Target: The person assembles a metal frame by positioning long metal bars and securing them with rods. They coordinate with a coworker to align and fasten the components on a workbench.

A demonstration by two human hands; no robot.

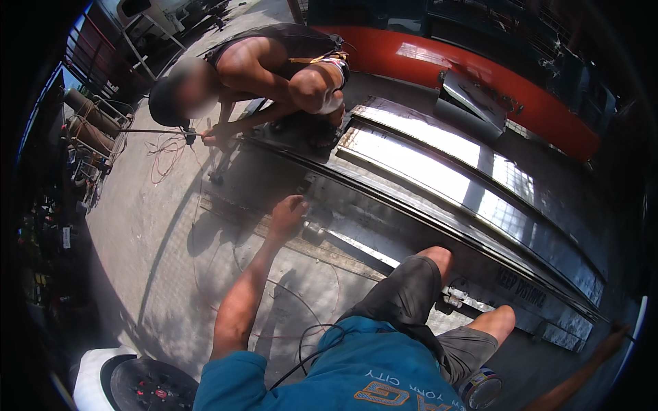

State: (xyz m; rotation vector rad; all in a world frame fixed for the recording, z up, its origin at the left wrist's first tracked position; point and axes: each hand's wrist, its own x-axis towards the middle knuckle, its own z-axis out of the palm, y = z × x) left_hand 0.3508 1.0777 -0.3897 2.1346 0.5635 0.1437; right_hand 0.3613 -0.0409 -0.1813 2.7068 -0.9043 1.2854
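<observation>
My left hand (288,214) is over the near side of a long grey metal panel (360,209), next to the end of a metal bar with a clamp-like fitting (313,229). Its fingers look curled; whatever they hold is hidden. Far to the right, my right hand (618,333) is by the right end of the panel's long dark metal strip (439,233). Those fingers look closed too, in shade, and their contents are too small to name. A crouching person (267,68) at the panel's far left end grips a dark tool (190,135) with a cable.
Bright metal sheets (418,157) lie beyond the strip, before a red-orange vehicle body (404,51). A wooden plank (329,255) and loose cables (291,291) are on the concrete. Gas cylinders (89,127) lie at far left. A can (482,389) stands beside my leg, a white-and-black machine (147,383) lower left.
</observation>
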